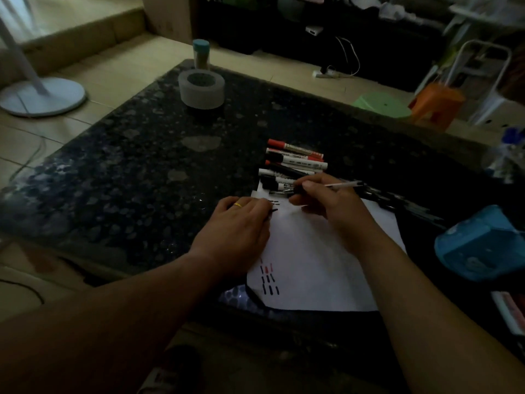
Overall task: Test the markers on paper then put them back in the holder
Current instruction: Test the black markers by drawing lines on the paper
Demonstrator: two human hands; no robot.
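Note:
A white sheet of paper (312,268) lies on the dark speckled table (142,166), with short black and red test strokes near its front left and its far edge. My left hand (235,223) rests flat on the paper's left edge, a ring on one finger. My right hand (321,197) grips a thin white pen (343,184) at the paper's far edge. Just beyond lie several red and black markers (295,160) side by side. A grey round holder (201,91) stands far back on the table.
A teal-capped bottle (201,54) stands behind the holder. A blue plastic object (483,243) sits at the right edge. A fan base (39,98) is on the floor to the left; green and orange stools (397,105) stand beyond the table.

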